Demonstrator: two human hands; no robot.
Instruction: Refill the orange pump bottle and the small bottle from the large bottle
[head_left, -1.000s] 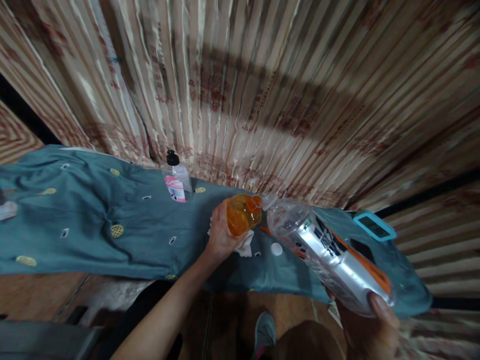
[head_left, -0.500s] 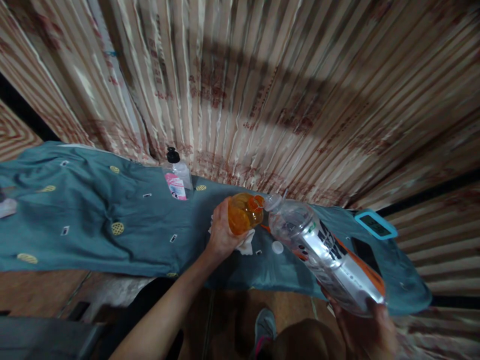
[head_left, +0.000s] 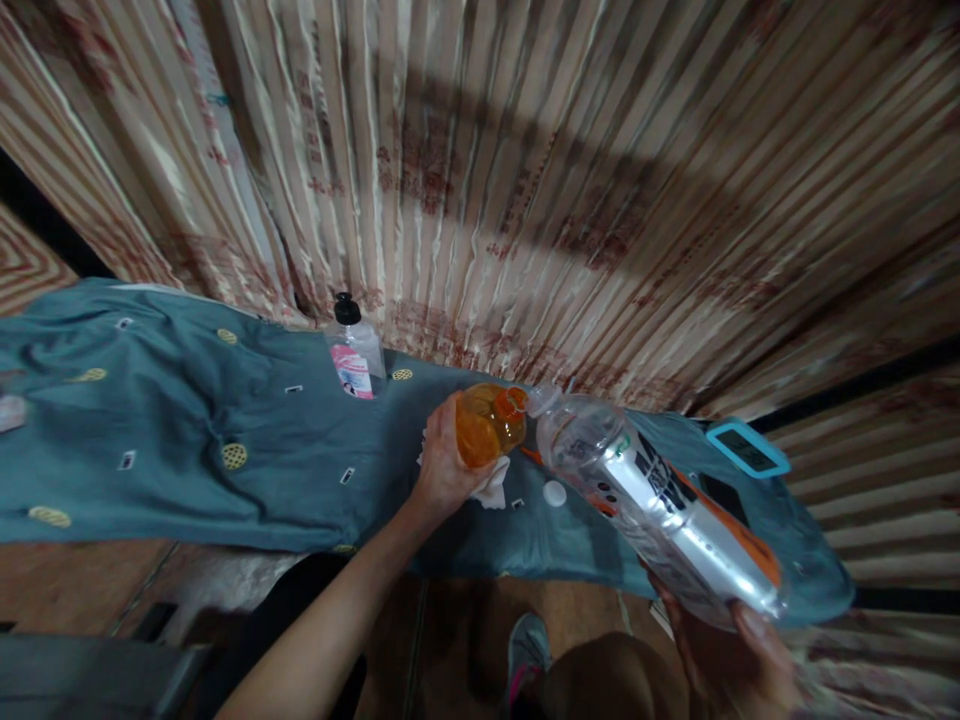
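Note:
My left hand (head_left: 445, 455) is wrapped round a small clear bottle of orange liquid (head_left: 487, 428), which tilts with its neck to the right. In my right hand (head_left: 731, 650) is a large clear plastic bottle (head_left: 660, 500) with a silver, black and orange label, gripped near its base. It leans down to the left, and its mouth meets the small bottle's neck. A white cap (head_left: 554, 493) lies on the cloth below the large bottle's neck. Under my left hand there is a crumpled white tissue (head_left: 491, 488).
A pump-top bottle with a pink label (head_left: 352, 350) stands at the back, left of my hands. A blue-framed digital clock (head_left: 748, 448) and a dark phone-like slab (head_left: 721, 497) lie on the right. Teal patterned cloth (head_left: 292, 480) covers the surface; a pleated curtain (head_left: 465, 200) hangs behind.
The large bottle's base has shifted slightly right and down with my right hand. My left hand and the small bottle have hardly moved.

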